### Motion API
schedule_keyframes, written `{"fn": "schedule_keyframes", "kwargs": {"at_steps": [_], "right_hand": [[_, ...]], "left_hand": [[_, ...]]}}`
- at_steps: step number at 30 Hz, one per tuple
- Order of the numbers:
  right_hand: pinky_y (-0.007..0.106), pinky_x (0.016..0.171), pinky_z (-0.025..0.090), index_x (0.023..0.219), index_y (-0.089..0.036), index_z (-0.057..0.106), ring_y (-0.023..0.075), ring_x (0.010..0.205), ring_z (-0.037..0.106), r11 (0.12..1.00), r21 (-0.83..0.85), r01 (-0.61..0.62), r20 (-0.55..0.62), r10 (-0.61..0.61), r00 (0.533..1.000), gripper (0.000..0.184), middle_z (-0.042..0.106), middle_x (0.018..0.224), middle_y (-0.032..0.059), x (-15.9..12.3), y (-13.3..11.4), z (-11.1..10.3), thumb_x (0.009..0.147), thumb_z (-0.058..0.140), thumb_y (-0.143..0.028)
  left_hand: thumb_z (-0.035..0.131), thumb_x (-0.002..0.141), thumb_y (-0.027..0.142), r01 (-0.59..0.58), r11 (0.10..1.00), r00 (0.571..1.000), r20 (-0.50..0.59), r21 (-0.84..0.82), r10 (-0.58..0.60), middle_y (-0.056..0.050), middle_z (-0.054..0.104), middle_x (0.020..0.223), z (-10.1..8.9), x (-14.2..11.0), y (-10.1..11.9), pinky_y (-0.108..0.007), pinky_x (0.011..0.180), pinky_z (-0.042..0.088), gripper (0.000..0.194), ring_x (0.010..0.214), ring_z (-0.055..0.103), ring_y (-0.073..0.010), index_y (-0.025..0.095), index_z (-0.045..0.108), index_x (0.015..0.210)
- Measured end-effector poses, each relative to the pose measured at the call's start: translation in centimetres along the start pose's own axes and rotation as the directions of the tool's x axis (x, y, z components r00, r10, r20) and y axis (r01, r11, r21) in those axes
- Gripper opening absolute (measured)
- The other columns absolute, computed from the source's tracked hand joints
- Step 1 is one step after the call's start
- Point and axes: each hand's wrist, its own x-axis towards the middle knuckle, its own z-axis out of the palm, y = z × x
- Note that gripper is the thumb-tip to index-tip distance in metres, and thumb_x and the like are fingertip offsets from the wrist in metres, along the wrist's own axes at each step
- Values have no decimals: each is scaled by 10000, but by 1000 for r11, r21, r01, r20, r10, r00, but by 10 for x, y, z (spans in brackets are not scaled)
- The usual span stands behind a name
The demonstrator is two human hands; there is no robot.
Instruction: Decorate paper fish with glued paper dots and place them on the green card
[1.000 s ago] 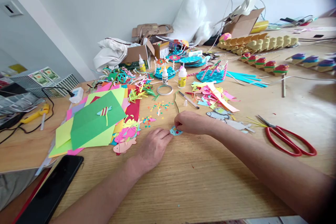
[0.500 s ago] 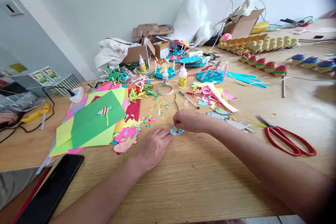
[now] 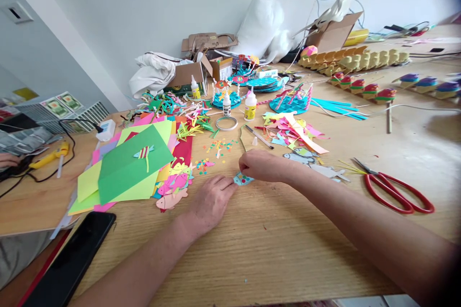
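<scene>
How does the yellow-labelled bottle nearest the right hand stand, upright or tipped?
Upright: the yellow-labelled bottle sits on its base, nozzle pointing up.

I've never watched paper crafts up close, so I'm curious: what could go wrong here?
The small blue paper fish might shift or crease under the right hand. The loose coloured dots near the left hand could scatter if brushed. The right forearm might nudge the red-handled scissors lying close by.
</scene>
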Motion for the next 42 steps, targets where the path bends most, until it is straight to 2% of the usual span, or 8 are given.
{"fn": "schedule_keyframes", "kwargs": {"at_steps": [20,34,42], "right_hand": [[230,522,350,818,-163,671,181,720,589,1000,-11,-13,1,13,1000,268,666,820,85,0,0,-1,678,443,-170],[241,535,365,818,-148,669,196,741,594,999,-30,-22,-17,22,1000,275,663,840,97,-1,-2,-1,682,430,-156],[232,536,364,823,-140,667,187,738,594,999,-44,3,-7,-4,1000,269,660,843,110,-2,-1,4,704,426,-162]], "left_hand": [[389,823,107,-1,1000,1000,-14,10,1,-37,548,1021,5,0,-3,-337,831,433,245,960,479,-167,173,515,1023],[375,831,111,3,1000,1000,10,2,-3,-39,544,1025,1,1,-1,-335,838,430,247,964,479,-166,169,511,1029],[378,826,110,8,1000,1000,-13,-3,-8,-46,553,1012,3,1,-1,-339,819,443,252,961,489,-163,175,505,1034]]}}
